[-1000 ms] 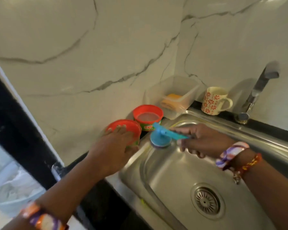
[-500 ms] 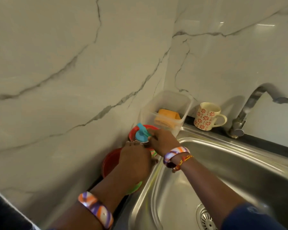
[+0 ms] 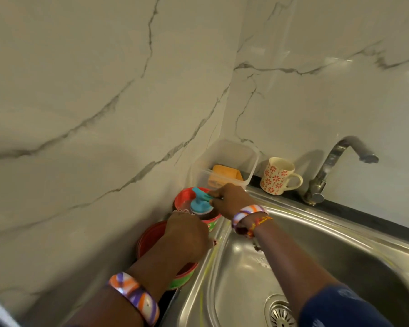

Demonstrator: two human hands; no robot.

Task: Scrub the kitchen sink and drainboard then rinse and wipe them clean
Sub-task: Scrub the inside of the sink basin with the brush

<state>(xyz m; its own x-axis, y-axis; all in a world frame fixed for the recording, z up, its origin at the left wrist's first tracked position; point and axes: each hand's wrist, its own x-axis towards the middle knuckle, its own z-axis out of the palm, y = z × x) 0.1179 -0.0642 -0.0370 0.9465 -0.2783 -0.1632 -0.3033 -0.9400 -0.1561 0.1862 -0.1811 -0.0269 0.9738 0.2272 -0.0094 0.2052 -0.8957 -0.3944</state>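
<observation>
Your right hand (image 3: 227, 199) pinches the blue brush (image 3: 200, 204) inside the open red tub (image 3: 187, 199) left of the sink (image 3: 340, 244), left hand's (image 3: 187, 237) grip unclear on the tub; pressing hard could tip it.

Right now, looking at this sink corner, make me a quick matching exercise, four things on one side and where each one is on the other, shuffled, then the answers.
Things:
1. blue scrub brush
2. orange sponge
3. flowered mug
4. drain strainer

Places:
A. in the clear plastic tub
B. in the sink floor
C. dipped in the open red tub, held by the right hand
D. beside the tap

Pairs: 1-C, 2-A, 3-D, 4-B
</observation>
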